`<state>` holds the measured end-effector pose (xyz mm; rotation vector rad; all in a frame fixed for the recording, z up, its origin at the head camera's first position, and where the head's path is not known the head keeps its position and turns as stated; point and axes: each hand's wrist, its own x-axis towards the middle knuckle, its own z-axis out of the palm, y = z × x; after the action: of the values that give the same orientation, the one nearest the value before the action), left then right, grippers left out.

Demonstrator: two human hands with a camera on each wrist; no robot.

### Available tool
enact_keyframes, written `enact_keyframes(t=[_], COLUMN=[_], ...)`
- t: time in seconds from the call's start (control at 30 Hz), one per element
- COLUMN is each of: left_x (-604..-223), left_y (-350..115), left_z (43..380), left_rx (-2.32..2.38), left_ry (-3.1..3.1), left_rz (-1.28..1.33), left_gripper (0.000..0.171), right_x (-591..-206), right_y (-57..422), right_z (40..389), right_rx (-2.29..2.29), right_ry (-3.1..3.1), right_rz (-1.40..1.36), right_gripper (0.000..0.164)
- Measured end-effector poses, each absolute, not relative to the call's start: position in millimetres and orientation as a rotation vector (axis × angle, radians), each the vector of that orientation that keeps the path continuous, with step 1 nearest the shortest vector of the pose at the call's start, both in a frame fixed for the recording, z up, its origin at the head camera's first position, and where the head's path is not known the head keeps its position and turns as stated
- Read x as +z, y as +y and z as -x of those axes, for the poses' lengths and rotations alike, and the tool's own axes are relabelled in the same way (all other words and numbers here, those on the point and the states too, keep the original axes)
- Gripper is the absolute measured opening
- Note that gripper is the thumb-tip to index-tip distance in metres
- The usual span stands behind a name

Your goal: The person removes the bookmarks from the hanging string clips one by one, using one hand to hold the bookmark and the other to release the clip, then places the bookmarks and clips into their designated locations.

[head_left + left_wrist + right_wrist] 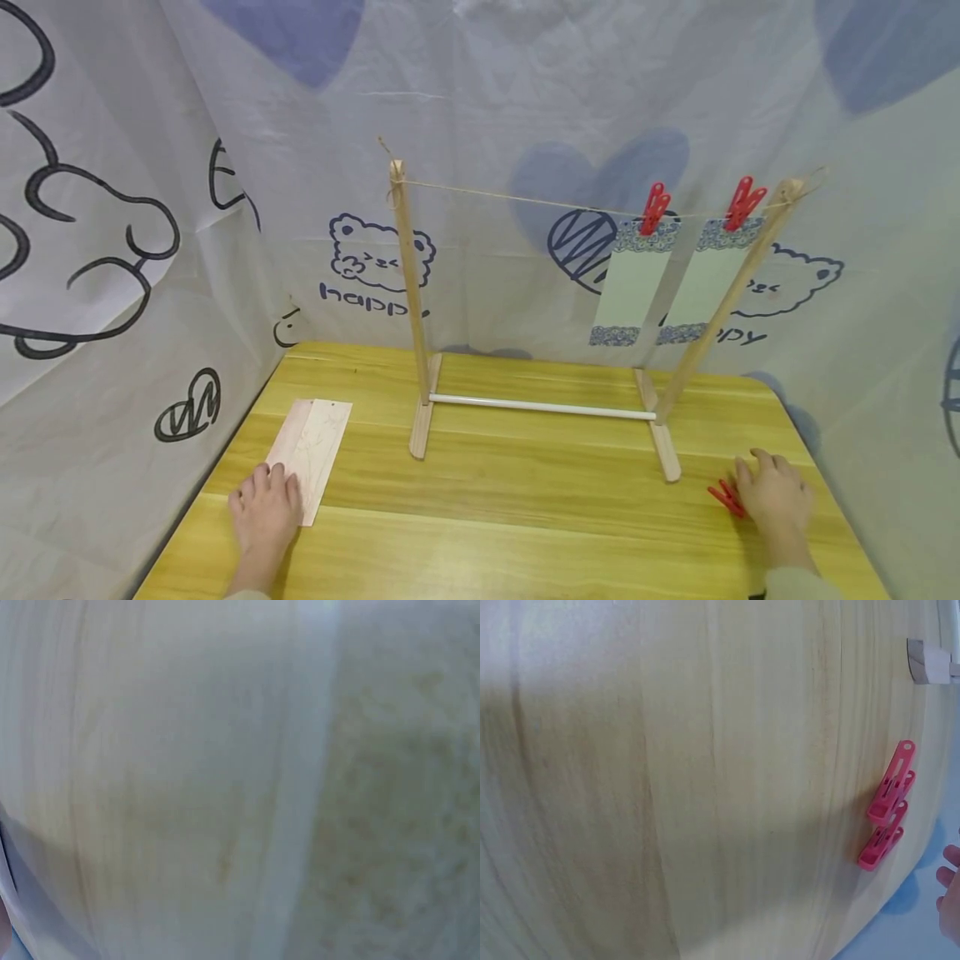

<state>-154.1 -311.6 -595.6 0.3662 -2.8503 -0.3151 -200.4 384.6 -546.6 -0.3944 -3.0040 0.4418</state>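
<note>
My left hand [266, 508] lies at the lower left edge of pale pink paper strips [322, 454], fingers loosely bent over them. They overlap slightly and bear a faint printed pattern. On the right, my right hand [775, 492] is beside red clothespins [727, 498], its fingers relaxed. In the right wrist view two clothespins [891, 784] lie close together, with fingertips [949, 877] a little apart from them at the right edge. Two white paper strips [633, 287] with blue floral bands hang from a string [517, 197], each pinned by a red clothespin [655, 208]. The left wrist view is blurred.
A wooden stand stands at the back of the yellow wood-grain table [487, 492], with a left post [411, 283], a right post [723, 312] and a white crossbar [540, 407]. Printed cloth [480, 83] encloses the table's back and sides.
</note>
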Motion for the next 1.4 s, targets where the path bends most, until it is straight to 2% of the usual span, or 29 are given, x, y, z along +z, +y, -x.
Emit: enact_keyframes(t=[0.2,0.73,1.17,1.4], left_x=[-587.9,-571.8,-554.3,-544.5], left_y=[-302.6,-281.7,-259.1,-243.4], left_z=[160.7,179.5,198.7,209.3], left_rx=[-0.307,-0.304,-0.314,-0.288], left_ry=[-2.832,-2.773,-2.724,-2.719], left_rz=[-0.317,-0.224,-0.124,-0.065], left_gripper=[0.037,0.04,0.039,0.04], right_x=[-542.3,-507.9,-471.2,-452.4], right_y=[379.1,369.4,364.0,360.2], right_z=[202.0,217.3,225.1,230.7], right_rx=[0.414,0.353,0.382,0.369], right_ry=[-2.883,-2.712,-2.707,-2.662], right_rz=[0.29,0.219,0.187,0.143], right_gripper=[0.045,0.043,0.053,0.053])
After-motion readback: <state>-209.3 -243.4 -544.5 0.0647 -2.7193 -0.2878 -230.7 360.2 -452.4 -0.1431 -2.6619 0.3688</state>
